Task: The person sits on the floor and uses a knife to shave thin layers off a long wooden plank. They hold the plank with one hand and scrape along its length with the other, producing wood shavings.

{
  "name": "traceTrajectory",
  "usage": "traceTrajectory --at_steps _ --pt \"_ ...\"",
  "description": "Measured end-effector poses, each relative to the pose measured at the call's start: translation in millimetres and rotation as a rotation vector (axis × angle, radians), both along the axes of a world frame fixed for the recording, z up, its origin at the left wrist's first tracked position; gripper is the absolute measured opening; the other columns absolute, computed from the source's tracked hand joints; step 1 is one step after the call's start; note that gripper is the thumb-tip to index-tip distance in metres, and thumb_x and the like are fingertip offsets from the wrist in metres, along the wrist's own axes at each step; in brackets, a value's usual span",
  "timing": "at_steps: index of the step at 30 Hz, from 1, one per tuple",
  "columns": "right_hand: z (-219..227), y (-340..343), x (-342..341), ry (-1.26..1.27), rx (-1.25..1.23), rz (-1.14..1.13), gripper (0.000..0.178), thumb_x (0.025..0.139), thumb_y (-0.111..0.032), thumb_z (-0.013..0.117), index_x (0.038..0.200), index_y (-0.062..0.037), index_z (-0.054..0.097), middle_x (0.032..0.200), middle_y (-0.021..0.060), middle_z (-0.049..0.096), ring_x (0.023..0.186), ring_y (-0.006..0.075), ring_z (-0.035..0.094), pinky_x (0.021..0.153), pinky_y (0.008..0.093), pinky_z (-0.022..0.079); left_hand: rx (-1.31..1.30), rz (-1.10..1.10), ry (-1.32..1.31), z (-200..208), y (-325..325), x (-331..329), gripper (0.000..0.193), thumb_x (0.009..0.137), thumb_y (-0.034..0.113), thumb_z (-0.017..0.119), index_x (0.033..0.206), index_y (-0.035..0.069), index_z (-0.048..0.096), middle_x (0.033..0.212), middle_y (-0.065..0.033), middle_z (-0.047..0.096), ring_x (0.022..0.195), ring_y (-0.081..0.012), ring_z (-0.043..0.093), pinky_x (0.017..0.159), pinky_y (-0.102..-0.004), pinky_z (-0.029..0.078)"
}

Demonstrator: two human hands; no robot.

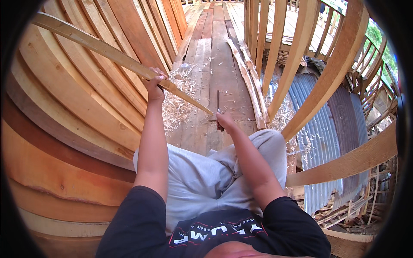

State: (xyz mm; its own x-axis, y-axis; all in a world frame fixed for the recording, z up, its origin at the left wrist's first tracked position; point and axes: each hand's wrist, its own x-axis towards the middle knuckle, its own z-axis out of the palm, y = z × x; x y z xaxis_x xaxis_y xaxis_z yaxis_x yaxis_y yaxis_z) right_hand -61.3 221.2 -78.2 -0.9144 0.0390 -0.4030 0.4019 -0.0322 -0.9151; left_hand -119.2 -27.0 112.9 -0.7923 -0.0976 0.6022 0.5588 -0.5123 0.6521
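Pale wood formed the long strip (112, 56) slanting across our front, its lower tip just beside our right hand (224, 120). We had our left hand (155, 86) wrapped round it, while the right gripped a knife (218, 99), blade pointing away from us. Curled shavings (174, 105) on the plank floor (220, 53) suggested considerable cutting was done, yet we could not tell how much of the strip remained unworked. Boards (73, 81) lined our left, wooden posts (322, 96) our right.
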Motion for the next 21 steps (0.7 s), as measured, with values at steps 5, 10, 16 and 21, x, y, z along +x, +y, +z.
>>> traceTrajectory --at_steps 5,10,16,21 --pt "40.0 1.5 -3.3 0.097 0.168 0.174 0.032 0.093 -0.027 0.058 0.087 0.0047 0.056 0.066 0.0088 0.056 0.051 0.0171 0.059 0.041 0.0326 0.047 -0.025 0.001 0.047 -2.9 -3.9 -1.3 0.025 0.065 0.005 0.060 0.087 0.009 0.048 0.074 -0.0042 0.049 0.069 -0.0168 0.053 0.067 -0.0301 0.047" --pt "48.7 15.2 -19.9 0.040 0.332 0.173 0.032 0.093 -0.029 0.057 0.091 0.0035 0.058 0.073 0.0090 0.059 0.055 0.0150 0.057 0.046 0.0320 0.047 0.001 -0.032 0.052 0.1 -0.2 -0.8 0.027 0.064 0.005 0.060 0.088 0.009 0.048 0.074 -0.0050 0.050 0.070 -0.0174 0.054 0.068 -0.0300 0.047" --pt "39.2 15.7 -16.4 0.053 0.065 0.088 0.030 0.094 -0.032 0.058 0.091 -0.0018 0.056 0.066 0.0026 0.052 0.048 0.0103 0.047 0.042 0.0289 0.040 0.047 0.016 0.028 -3.6 4.0 -2.0 0.029 0.061 0.004 0.059 0.087 0.007 0.047 0.075 -0.0072 0.050 0.070 -0.0194 0.054 0.068 -0.0306 0.048" --pt "29.0 -16.5 -35.8 0.109 0.236 0.179 0.033 0.093 -0.029 0.058 0.102 0.0028 0.062 0.077 0.0082 0.061 0.061 0.0142 0.056 0.050 0.0296 0.045 0.024 -0.007 0.031 3.0 0.0 4.2 0.029 0.062 0.003 0.058 0.088 0.008 0.046 0.076 -0.0068 0.048 0.071 -0.0187 0.052 0.072 -0.0315 0.046"
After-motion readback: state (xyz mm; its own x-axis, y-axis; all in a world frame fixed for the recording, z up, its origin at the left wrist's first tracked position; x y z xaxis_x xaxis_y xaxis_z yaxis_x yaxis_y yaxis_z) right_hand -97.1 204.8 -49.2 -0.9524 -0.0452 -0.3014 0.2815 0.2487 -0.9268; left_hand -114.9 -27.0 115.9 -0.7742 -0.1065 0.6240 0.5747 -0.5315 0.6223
